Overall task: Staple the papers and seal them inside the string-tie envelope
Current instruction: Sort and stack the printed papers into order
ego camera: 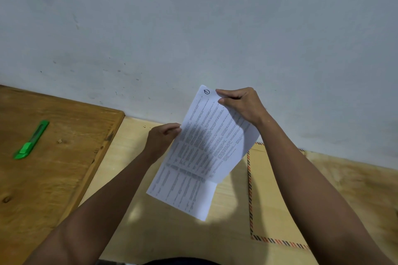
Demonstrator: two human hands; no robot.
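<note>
Both hands (pixel 160 137) (pixel 243 104) grip papers (pixel 204 153), long axis tilted up-right

Right forearm (pixel 305 178) hides much of the envelope (pixel 267 196).

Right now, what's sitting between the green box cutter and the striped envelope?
In the head view, the left hand and the papers it holds with the right hand hang between the green box cutter and striped envelope.

A plain home work corner was suggested by bare plywood boards (pixel 64 157) set against a scuffed painted wall (pixel 193 28).
</note>
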